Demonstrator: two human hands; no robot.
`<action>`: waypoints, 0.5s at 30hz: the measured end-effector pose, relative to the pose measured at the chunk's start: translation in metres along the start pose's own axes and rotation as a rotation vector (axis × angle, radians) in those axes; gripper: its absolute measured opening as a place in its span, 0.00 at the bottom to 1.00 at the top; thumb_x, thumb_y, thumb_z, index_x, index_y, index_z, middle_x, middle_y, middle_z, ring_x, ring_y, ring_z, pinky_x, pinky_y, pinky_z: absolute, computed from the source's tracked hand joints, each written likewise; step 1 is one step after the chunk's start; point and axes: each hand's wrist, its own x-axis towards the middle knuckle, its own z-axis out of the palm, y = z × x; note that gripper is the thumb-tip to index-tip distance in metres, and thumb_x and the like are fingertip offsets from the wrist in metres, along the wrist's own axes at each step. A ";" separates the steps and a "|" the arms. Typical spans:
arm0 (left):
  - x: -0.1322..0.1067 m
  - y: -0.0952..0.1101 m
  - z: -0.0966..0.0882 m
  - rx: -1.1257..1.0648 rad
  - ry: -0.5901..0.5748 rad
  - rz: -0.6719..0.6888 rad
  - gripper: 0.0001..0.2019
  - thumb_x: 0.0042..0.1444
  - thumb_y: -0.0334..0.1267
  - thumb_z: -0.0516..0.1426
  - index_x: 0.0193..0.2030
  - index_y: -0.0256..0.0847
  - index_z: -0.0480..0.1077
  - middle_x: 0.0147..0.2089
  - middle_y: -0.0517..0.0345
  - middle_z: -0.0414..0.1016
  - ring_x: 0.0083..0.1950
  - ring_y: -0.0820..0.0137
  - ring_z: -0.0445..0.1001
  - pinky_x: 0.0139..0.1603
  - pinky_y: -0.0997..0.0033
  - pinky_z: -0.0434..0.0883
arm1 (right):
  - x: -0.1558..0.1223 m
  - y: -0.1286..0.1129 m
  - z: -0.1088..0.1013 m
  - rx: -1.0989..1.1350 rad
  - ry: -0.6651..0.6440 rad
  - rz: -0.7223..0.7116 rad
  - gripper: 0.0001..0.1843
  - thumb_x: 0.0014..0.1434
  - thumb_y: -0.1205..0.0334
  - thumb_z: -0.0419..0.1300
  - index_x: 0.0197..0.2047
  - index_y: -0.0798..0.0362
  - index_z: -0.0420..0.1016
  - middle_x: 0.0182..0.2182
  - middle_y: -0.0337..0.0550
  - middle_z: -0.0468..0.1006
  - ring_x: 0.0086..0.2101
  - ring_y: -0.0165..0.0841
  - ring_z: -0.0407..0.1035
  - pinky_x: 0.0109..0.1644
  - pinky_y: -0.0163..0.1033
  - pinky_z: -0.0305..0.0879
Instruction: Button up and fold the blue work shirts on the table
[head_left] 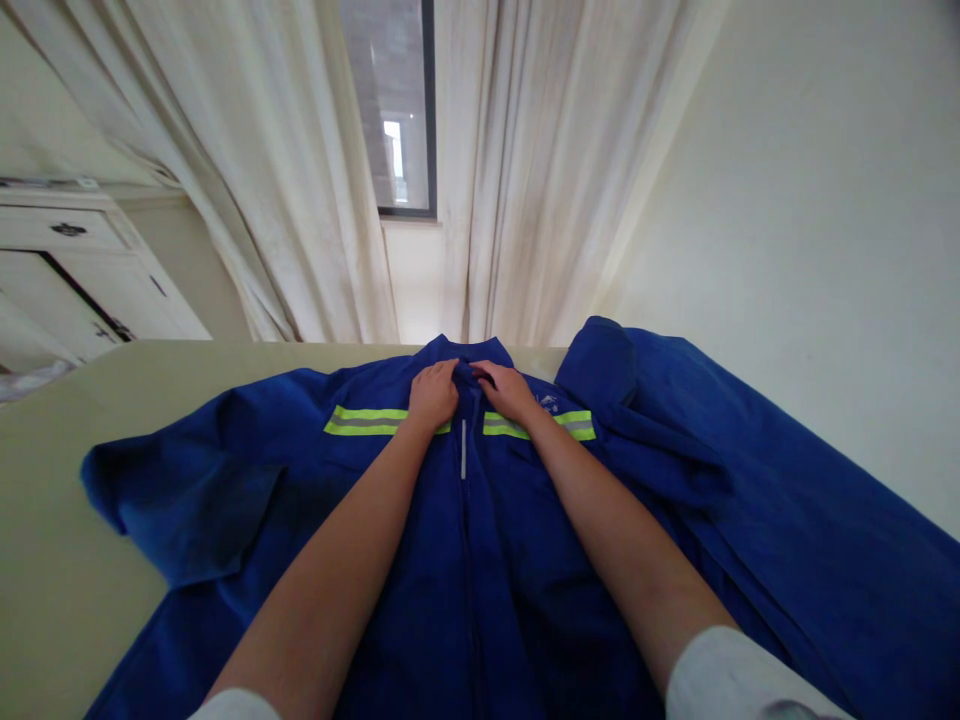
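A blue work jacket (pixel 420 600) lies spread out, front up, with a yellow-green and grey reflective strip (pixel 366 421) across each side of the chest. Just below its collar (pixel 472 350), my left hand (pixel 435 393) is closed on one front edge of the opening. Opposite it, my right hand (pixel 508 390) pinches the other edge, thumb and fingers bent together. The fingertips of both hands nearly meet, and the fabric between them is partly hidden. Down the middle run the front flap and a short pale strip (pixel 463 450).
The jacket rests on a pale greenish surface (pixel 45 500). More blue cloth (pixel 780 450) lies along the right side, against a white wall (pixel 825 200). Beyond stand long cream curtains (pixel 300 150), a narrow window (pixel 386 110) and, at left, a white cabinet (pixel 97 270).
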 end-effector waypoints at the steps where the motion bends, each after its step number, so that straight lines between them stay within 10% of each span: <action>1: -0.001 0.000 0.000 0.006 -0.013 0.018 0.27 0.67 0.30 0.48 0.69 0.46 0.70 0.70 0.52 0.73 0.68 0.58 0.72 0.72 0.54 0.65 | 0.000 0.000 0.000 -0.027 -0.027 -0.022 0.22 0.68 0.69 0.58 0.64 0.50 0.76 0.52 0.45 0.85 0.53 0.40 0.78 0.61 0.47 0.71; 8: -0.007 0.004 0.004 0.051 -0.045 0.044 0.26 0.67 0.34 0.48 0.67 0.54 0.74 0.72 0.56 0.71 0.72 0.58 0.67 0.77 0.47 0.57 | 0.005 0.006 0.004 -0.184 -0.067 -0.060 0.19 0.67 0.70 0.56 0.54 0.48 0.84 0.57 0.45 0.83 0.58 0.39 0.75 0.68 0.48 0.65; 15: -0.001 -0.005 -0.005 0.030 0.141 -0.244 0.26 0.71 0.41 0.46 0.74 0.43 0.65 0.78 0.44 0.60 0.78 0.53 0.57 0.79 0.40 0.48 | 0.003 0.021 0.003 -0.107 0.314 0.357 0.33 0.68 0.56 0.59 0.73 0.55 0.64 0.68 0.60 0.70 0.67 0.49 0.64 0.71 0.59 0.60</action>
